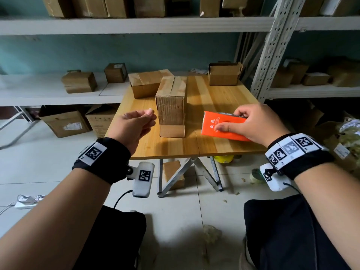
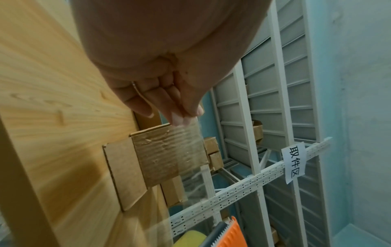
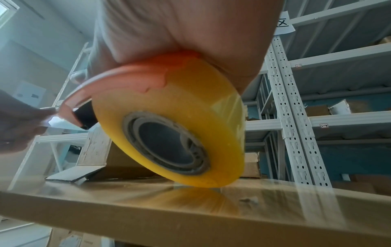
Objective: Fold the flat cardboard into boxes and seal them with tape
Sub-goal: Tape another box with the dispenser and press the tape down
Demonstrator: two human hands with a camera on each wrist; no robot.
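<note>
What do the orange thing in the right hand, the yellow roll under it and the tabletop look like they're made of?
Orange tape cutter: looks like smooth painted metal or plastic, thin, with a saw-tooth edge; hard to say which. Tape roll: glossy translucent yellow plastic film on a grey cardboard-like core. Table: pale wood or wood-look laminate, with grain lines and a slight sheen.

Dim, bluish indoor light filled the room. The pale wooden table (image 1: 214, 98) carried soft shadows and a faint sheen. Wide-angle distortion bent the white metal shelving (image 1: 272, 45) outward. Both wrist views were smeared by blur.
</note>
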